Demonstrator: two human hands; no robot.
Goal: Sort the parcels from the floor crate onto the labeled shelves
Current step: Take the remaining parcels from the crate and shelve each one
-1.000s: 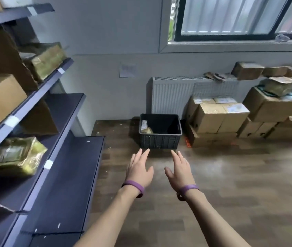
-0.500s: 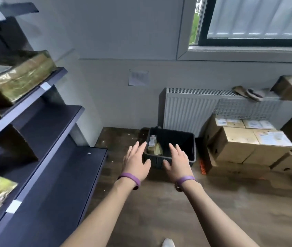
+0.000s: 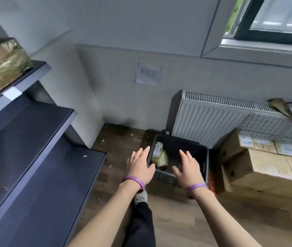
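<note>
A dark blue shelving unit (image 3: 34, 157) fills the left side of the room, its tiers stepping down toward a wood-look floor. On the right, a white radiator (image 3: 209, 118) stands against the grey wall under a window (image 3: 273, 24), and a stack of labelled cardboard boxes (image 3: 259, 166) sits on the floor in front of it. A large parcel in shiny yellowish wrap (image 3: 0, 65) lies on the highest shelf in sight. A dark plastic floor crate (image 3: 195, 148) rests on the floor between the shelving and the boxes, just in front of the radiator. A person's bare arms stretch toward it. The left hand (image 3: 140, 168) is over the crate's left rim and the right hand (image 3: 188, 170) is over its near side; both are flat, palms down, fingers spread wide, holding nothing. Inside the crate, against its left wall, stand two small parcels (image 3: 160, 157), one with a white label. A pair of work gloves (image 3: 291, 111) lies on the radiator's top. A sheet of paper (image 3: 148, 75) is fixed to the wall. A white shoe (image 3: 141, 196) shows below the left wrist. Each wrist wears a purple band (image 3: 135, 180). A white tag (image 3: 12, 93) marks one shelf edge.
</note>
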